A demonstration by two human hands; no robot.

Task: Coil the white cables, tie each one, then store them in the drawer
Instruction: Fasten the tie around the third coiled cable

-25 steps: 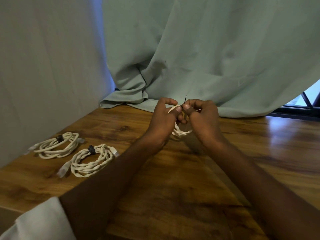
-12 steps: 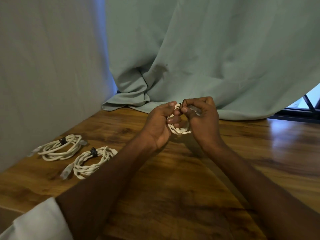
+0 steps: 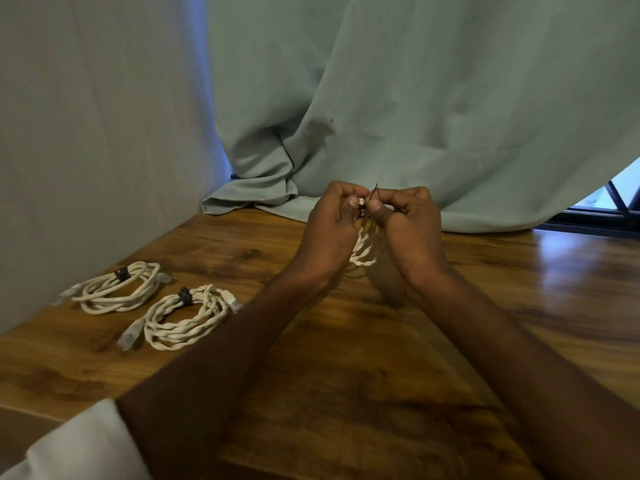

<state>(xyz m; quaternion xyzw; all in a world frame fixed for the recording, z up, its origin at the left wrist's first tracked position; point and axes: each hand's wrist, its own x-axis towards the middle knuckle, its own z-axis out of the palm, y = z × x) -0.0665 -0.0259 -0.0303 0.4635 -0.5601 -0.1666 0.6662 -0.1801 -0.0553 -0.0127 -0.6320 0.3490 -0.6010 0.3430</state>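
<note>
Hands first: your left hand (image 3: 330, 233) and right hand (image 3: 410, 230) are raised together above the brown wooden tabletop (image 3: 346, 375), fingers curled inward and thumbs nearly meeting. Between them you hold a small coil of white twisted cable (image 3: 363, 249), whose loops hang down in the gap between your palms. Your left thumb and fingers pinch the top of that coil, while your right thumb and forefinger pinch a thin black tie (image 3: 374, 190), its tip poking upward just above your knuckles.

To your left, 2 more coiled white cables lie flat on the wood, each bound by a dark tie: the far coil (image 3: 116, 287) sits close to the pale wall (image 3: 86, 133), the near coil (image 3: 185, 318) just beside it. A pale green curtain (image 3: 415, 98) drapes onto the table behind your hands.
</note>
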